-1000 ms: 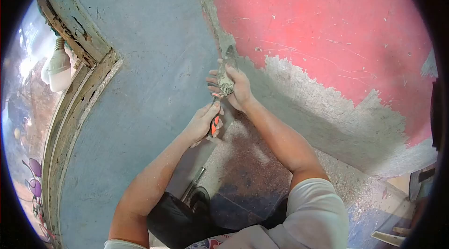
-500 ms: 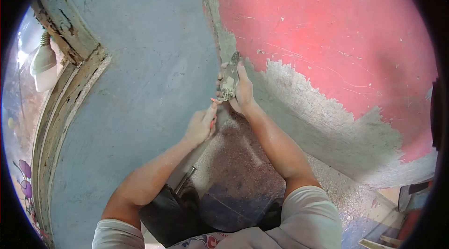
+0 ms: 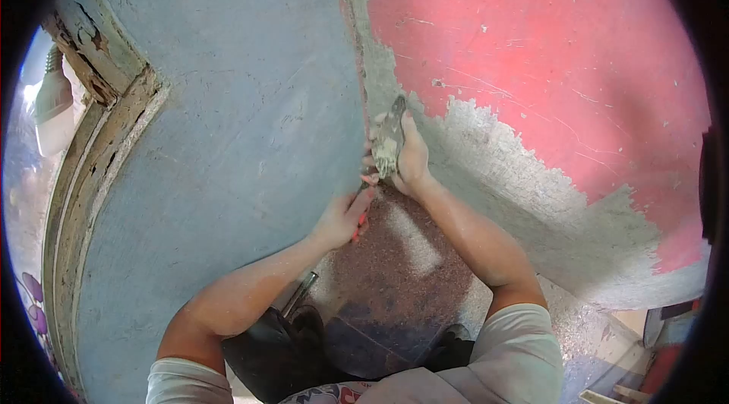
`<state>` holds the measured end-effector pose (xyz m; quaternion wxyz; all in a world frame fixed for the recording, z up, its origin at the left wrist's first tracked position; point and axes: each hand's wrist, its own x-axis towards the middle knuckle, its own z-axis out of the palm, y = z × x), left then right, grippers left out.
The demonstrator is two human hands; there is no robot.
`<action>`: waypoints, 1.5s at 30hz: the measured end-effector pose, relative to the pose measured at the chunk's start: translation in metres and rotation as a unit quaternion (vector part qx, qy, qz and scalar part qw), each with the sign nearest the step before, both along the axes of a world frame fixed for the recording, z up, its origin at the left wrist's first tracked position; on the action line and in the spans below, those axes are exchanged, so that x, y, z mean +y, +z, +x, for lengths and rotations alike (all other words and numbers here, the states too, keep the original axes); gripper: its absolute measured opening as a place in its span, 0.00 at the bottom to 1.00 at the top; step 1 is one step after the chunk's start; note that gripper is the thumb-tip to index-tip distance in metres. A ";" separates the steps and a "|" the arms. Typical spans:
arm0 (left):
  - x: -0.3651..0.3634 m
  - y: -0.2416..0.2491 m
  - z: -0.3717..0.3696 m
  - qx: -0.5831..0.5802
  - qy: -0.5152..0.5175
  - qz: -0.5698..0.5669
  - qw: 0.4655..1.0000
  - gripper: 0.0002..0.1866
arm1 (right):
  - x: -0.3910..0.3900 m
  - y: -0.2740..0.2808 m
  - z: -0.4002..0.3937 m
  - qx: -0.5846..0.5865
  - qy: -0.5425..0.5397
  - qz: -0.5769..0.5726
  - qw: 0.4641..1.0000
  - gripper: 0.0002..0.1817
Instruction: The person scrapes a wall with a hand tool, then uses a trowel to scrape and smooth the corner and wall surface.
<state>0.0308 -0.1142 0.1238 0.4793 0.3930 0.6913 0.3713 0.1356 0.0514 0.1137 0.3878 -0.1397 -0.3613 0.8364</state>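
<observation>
My left hand [image 3: 338, 222] is closed around a red-handled tool [image 3: 362, 223], perhaps a small putty knife; its working end is close to the other hand and hard to make out. In my right hand [image 3: 412, 157] lies a flat, dark metal plate [image 3: 396, 123], gripped with the thumb along one edge and the fingers curled behind it. A lump of pale grey filler [image 3: 386, 157] sits on the plate's lower part. Both hands are in front of the corner where a blue-grey wall [image 3: 228, 138] meets a pink wall [image 3: 524, 32].
A strip of rough grey plaster [image 3: 380, 62] runs up the corner, and a wider patch [image 3: 531, 184] edges the pink wall. At the left are a worn wooden frame [image 3: 114, 130] and a light bulb [image 3: 55, 108]. Dusty floor [image 3: 387, 267] lies below.
The view has shifted, so the corner and both hands appear further right and slightly lower. My left hand keeps the red-handled tool just below the plate; both grips stay the same.
</observation>
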 end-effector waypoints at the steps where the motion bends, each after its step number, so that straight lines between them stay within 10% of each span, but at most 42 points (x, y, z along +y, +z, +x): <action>1: -0.002 -0.004 0.005 0.002 0.002 -0.009 1.000 0.30 | 0.000 -0.014 0.000 0.007 0.015 -0.025 1.000 0.31; 9: 0.022 0.034 0.011 0.001 0.030 0.144 0.989 0.32 | 0.014 0.076 -0.004 -0.032 -0.069 0.098 0.992 0.30; 14: 0.003 -0.010 0.004 0.044 -0.022 0.085 0.995 0.31 | 0.002 -0.001 -0.005 0.023 -0.022 0.002 1.000 0.30; 45: -0.003 0.049 -0.004 0.022 -0.001 0.102 0.995 0.27 | -0.002 0.048 -0.019 -0.044 -0.107 0.069 0.991 0.35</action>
